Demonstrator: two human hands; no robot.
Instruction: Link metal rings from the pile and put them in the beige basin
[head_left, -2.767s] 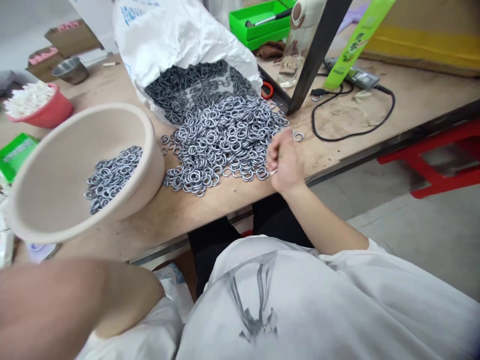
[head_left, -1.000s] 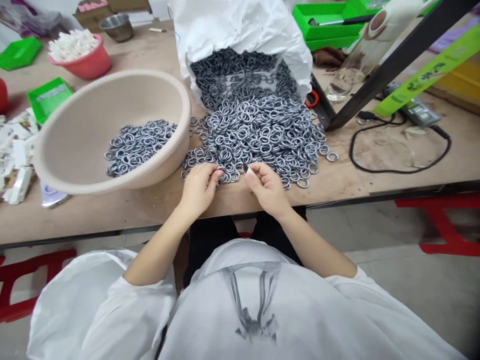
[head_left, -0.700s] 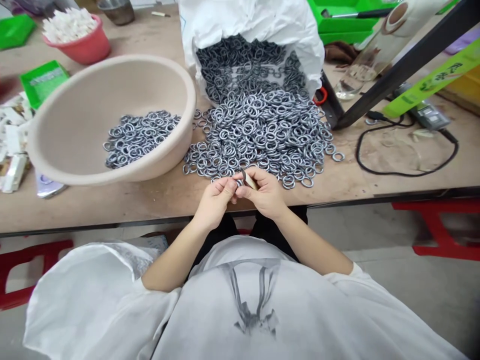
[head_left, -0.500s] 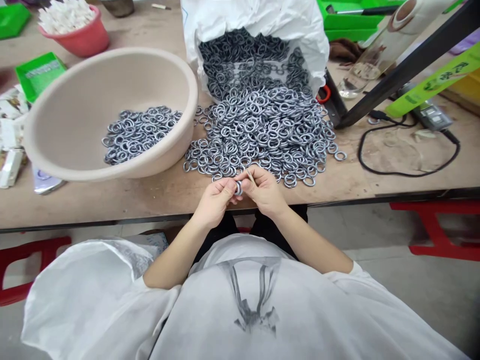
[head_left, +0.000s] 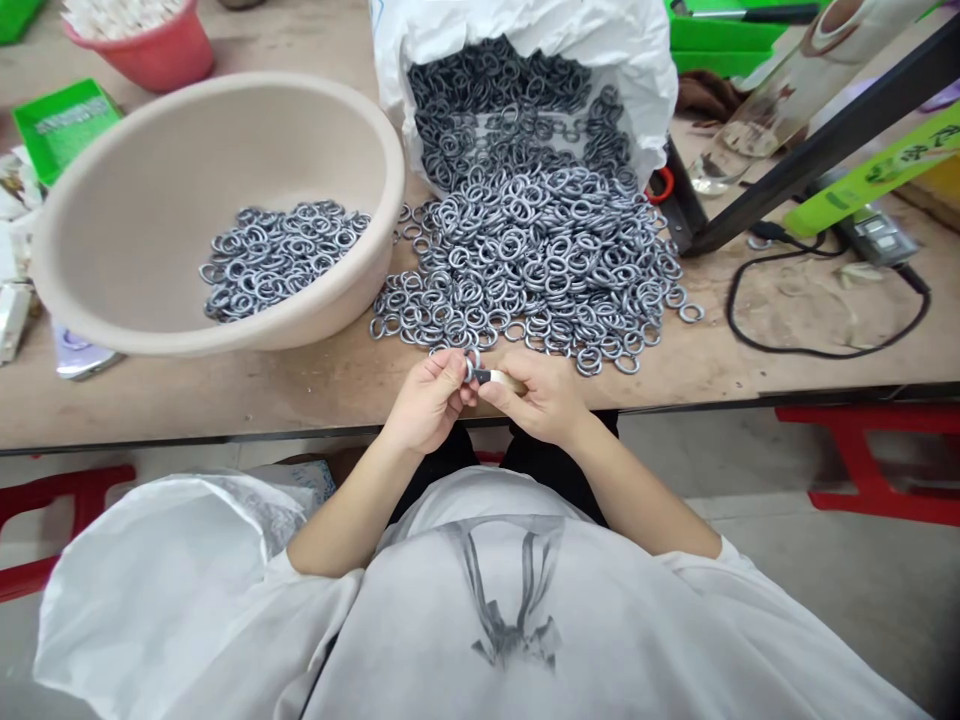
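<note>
Between the thumb and fingers of my left hand (head_left: 429, 400) is pinched a grey ring (head_left: 470, 369). My right hand (head_left: 546, 398) is closed around a small knife-like tool (head_left: 497, 377) with a pale handle and a short dark end. That dark end meets the ring or lies right against it; the exact contact is too small to tell. Just beyond both hands spreads a heap of grey rings (head_left: 540, 250), spilling from a white sack (head_left: 525, 25) that lies on its side. A beige basin (head_left: 150, 150) to the left holds more such rings.
Along the left stand a green tray (head_left: 64, 130) and a pink bowl (head_left: 150, 55) of white pieces. A black slanted bar (head_left: 817, 140), a black cable (head_left: 795, 350) and a clear bottle (head_left: 757, 130) are to the right. The table's front edge (head_left: 225, 440) runs below my hands.
My right hand has shifted slightly right and turned the tool, so its dark end now points left at the ring. My left hand still pinches a ring. The view has shifted slightly.
</note>
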